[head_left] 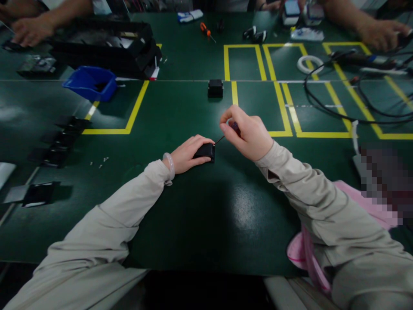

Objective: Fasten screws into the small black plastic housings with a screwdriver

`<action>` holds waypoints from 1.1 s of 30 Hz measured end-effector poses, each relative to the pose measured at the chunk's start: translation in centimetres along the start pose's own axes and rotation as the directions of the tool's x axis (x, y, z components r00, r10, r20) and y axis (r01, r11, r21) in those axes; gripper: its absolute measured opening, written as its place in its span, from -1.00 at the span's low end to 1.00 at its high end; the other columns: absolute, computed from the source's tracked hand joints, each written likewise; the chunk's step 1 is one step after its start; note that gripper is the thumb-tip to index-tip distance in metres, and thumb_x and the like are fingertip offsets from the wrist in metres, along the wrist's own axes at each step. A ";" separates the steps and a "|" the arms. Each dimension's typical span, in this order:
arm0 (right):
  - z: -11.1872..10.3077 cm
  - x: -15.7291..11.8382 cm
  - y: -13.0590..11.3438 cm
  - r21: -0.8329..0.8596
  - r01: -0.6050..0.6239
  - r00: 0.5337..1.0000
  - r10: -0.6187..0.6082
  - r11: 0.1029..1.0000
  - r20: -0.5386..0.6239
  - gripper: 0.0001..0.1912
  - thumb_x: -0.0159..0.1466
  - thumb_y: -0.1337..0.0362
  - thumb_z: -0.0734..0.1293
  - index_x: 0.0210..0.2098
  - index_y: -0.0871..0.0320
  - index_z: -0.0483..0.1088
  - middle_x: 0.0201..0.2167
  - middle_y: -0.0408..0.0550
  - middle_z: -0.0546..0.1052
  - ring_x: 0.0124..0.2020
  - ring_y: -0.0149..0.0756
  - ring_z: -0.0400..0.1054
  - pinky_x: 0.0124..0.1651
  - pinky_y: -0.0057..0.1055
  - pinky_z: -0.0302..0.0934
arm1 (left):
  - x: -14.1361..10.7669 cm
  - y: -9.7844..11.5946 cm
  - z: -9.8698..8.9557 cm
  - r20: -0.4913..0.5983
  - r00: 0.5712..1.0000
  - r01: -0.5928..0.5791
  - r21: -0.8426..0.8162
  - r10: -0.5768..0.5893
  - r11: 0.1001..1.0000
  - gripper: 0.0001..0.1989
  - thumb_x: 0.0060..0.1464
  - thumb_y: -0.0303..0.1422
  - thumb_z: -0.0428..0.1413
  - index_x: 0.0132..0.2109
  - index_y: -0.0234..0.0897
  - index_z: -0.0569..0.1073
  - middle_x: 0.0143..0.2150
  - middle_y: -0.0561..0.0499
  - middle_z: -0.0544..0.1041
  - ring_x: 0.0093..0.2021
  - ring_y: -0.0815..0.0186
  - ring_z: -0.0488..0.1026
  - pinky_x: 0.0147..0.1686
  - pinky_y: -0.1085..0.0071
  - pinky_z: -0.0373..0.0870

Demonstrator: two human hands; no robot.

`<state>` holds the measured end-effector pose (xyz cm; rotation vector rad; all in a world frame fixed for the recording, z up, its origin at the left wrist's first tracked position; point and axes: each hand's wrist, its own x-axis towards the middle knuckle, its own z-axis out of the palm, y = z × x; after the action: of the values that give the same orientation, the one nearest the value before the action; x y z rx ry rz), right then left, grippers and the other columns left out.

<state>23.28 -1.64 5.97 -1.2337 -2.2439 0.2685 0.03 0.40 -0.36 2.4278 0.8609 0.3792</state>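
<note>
My left hand (188,155) is wrapped over a small black box (204,151) and holds it against the green table. My right hand (247,131) grips a screwdriver (236,128) by its dark handle, most of which the fingers hide. The thin shaft slants down to the left, and its tip touches the upper corner of the box's right end. A similar black block (215,88) stands farther back on the table. To the left of my left hand lie several tiny screws (103,160).
Black parts (61,142) and a blue bin (92,83) are at left, near a long black tray (106,47). An orange screwdriver (205,30) lies at the back. Cables (335,112), a tape roll (309,64) and pink cloth (364,202) are at right. Co-workers' hands show across the table.
</note>
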 end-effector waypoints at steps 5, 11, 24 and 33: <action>0.1 0.0 0.1 0.002 0.016 1.000 -0.016 1.000 -0.024 -0.78 0.40 0.21 0.11 -0.12 0.16 0.30 -0.42 -0.14 0.43 -0.45 -0.38 0.31 -0.27 -0.40 0.18 | 0.0 -0.1 0.0 -0.002 1.000 -0.006 -0.001 0.006 1.000 -0.54 0.26 -0.13 0.06 0.18 -0.28 0.28 0.10 -0.14 0.40 0.12 0.11 0.33 0.17 0.18 0.24; 0.3 -0.1 0.2 0.017 0.034 0.998 -0.033 0.999 -0.044 -0.79 0.39 0.21 0.11 -0.13 0.16 0.30 -0.42 -0.14 0.43 -0.46 -0.39 0.31 -0.28 -0.40 0.17 | 0.0 -0.1 0.0 -0.001 1.000 -0.007 -0.002 0.007 1.000 -0.54 0.26 -0.12 0.06 0.18 -0.29 0.28 0.10 -0.14 0.40 0.12 0.11 0.33 0.18 0.19 0.24; 0.5 -0.1 0.3 0.043 0.036 0.997 -0.034 0.998 -0.065 -0.80 0.39 0.21 0.12 -0.14 0.15 0.30 -0.46 -0.17 0.41 -0.48 -0.40 0.29 -0.30 -0.41 0.15 | 0.0 -0.1 0.0 -0.002 1.000 -0.012 0.005 0.012 1.000 -0.54 0.26 -0.14 0.07 0.18 -0.29 0.28 0.09 -0.14 0.40 0.10 0.12 0.34 0.15 0.19 0.25; 0.1 0.0 0.2 0.053 0.000 1.000 0.002 0.999 -0.029 -0.78 0.40 0.25 0.08 -0.08 0.16 0.29 -0.33 -0.10 0.47 -0.40 -0.35 0.37 -0.23 -0.37 0.22 | 0.1 0.3 -0.2 0.013 1.000 0.026 -0.014 -0.026 1.000 -0.53 0.25 -0.10 0.04 0.18 -0.25 0.28 0.09 -0.14 0.41 0.10 0.09 0.33 0.16 0.14 0.25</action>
<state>23.35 -1.57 5.80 -1.2036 -2.1969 0.3070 0.16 0.30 -0.04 2.4012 0.8808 0.3577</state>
